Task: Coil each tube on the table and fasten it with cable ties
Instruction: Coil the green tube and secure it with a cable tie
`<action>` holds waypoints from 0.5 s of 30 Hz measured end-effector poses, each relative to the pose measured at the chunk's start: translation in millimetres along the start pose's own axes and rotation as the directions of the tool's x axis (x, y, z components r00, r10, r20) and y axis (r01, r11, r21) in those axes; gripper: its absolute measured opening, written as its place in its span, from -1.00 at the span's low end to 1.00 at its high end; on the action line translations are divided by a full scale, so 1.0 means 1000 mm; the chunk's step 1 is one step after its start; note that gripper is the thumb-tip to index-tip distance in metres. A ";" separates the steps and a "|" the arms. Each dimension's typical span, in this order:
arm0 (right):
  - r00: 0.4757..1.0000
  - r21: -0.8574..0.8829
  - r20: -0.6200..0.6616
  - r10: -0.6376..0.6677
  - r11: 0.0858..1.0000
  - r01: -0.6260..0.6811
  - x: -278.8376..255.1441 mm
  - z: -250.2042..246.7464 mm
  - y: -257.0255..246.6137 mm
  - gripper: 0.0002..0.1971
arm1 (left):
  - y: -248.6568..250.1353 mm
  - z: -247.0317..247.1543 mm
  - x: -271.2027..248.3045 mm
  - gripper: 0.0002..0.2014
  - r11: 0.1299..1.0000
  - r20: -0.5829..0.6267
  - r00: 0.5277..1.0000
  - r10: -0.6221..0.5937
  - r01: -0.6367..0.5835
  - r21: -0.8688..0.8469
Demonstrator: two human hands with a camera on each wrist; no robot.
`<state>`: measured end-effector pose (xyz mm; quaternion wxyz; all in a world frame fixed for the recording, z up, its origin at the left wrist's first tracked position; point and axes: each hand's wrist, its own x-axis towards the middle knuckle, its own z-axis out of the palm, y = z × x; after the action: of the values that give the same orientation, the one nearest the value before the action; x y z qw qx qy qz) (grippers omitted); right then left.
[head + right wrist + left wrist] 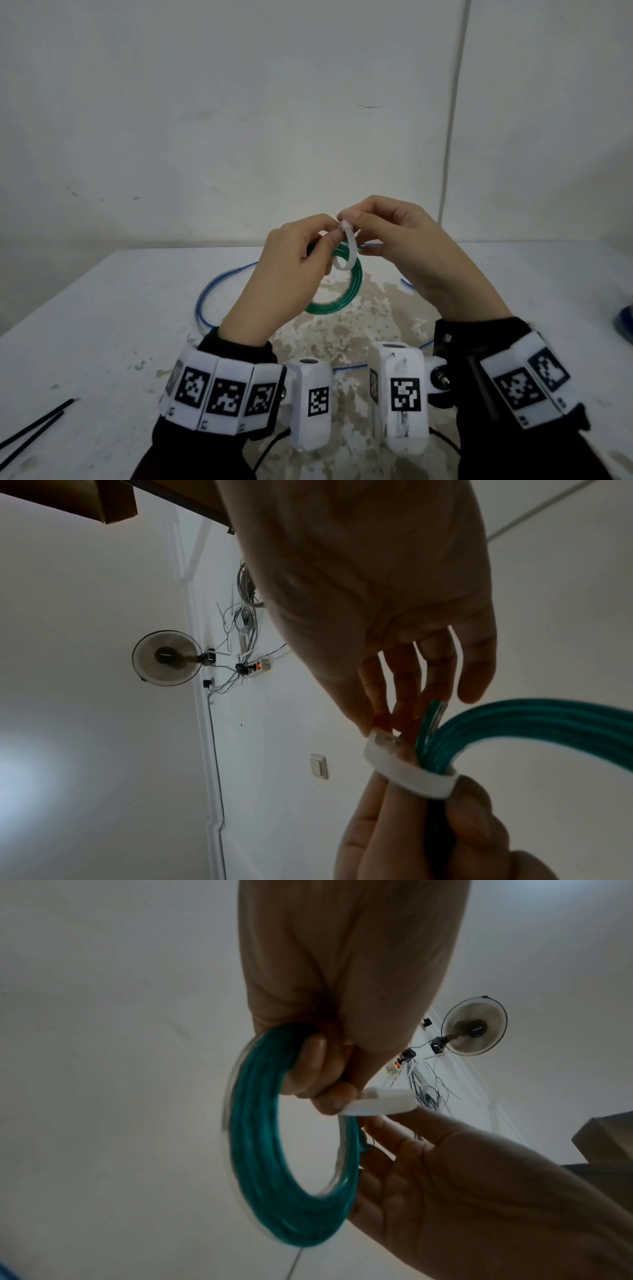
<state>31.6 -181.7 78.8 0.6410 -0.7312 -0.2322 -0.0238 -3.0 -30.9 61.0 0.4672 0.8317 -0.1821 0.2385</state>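
A green tube, wound into a coil, is held up above the table. A white cable tie loops round the coil's top strands. My left hand grips the coil with curled fingers and also pinches the tie. My right hand pinches the tie's head end between thumb and forefinger; its other fingers lie fairly straight beside the coil. In the right wrist view the tie wraps the strands, and one short green tube end sticks up. A long blue tube lies loose on the table.
Two black cable ties lie at the table's front left. A blue object shows at the right edge. The tabletop is worn and stained in the middle. A wall stands close behind the table.
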 end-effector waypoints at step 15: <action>0.997 -0.003 -0.063 -0.051 0.999 0.051 -0.006 0.001 -0.009 -0.84 | 0.008 -0.005 -0.004 -0.83 0.990 0.081 0.991 0.106 -0.113 0.085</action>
<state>22.5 -182.2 84.4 0.6467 -0.7243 -0.2305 -0.0635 -11.3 -30.5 66.9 0.4085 0.8489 -0.2344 0.2398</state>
